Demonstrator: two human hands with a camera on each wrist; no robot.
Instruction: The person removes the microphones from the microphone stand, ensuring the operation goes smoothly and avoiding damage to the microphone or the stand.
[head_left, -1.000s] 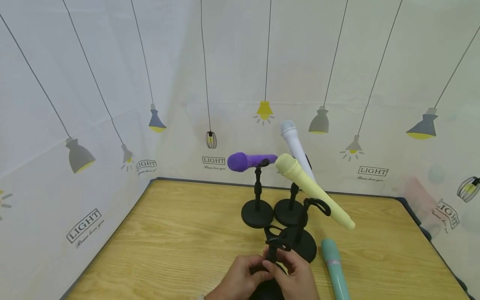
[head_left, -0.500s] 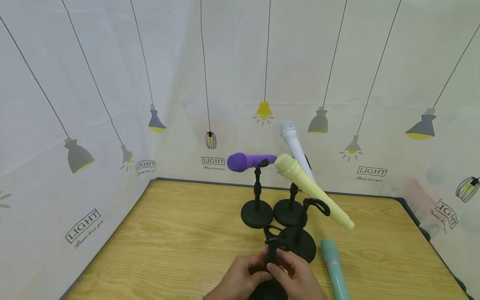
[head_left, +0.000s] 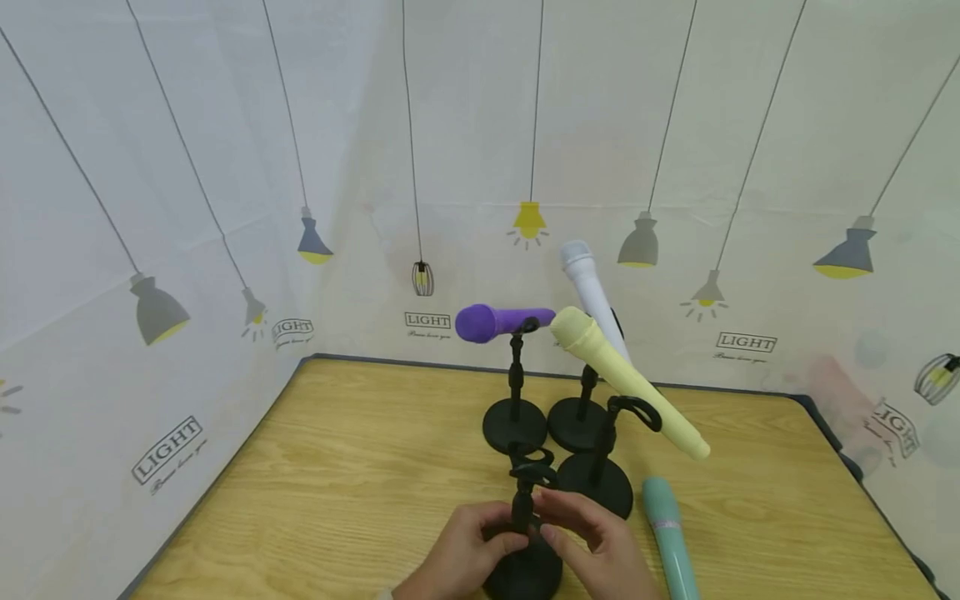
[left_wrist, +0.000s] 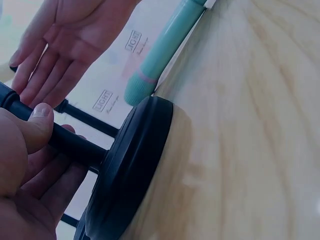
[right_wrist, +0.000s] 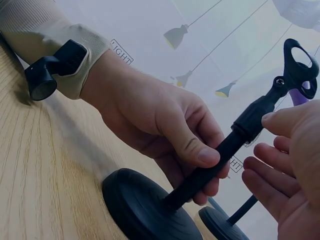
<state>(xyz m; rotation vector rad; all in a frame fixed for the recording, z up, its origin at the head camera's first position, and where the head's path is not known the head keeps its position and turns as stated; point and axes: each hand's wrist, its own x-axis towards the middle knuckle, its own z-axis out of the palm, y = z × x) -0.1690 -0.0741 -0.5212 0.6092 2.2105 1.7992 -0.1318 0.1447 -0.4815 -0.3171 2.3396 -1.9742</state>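
- Left hand [head_left: 468,550] grips the pole of the empty black mic stand [head_left: 522,533], upright on the tabletop [head_left: 337,483].
- Right hand [head_left: 592,537] beside it, fingers straight, holding nothing.
- Teal microphone [head_left: 671,537] lies just right.

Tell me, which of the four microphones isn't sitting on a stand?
The teal microphone. It lies flat on the wooden table at the right, while the purple, white and yellow ones sit clipped in black stands.

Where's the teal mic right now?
In the head view the teal mic lies flat on the table at the near right, just right of the right hand and the empty stand that the left hand grips.
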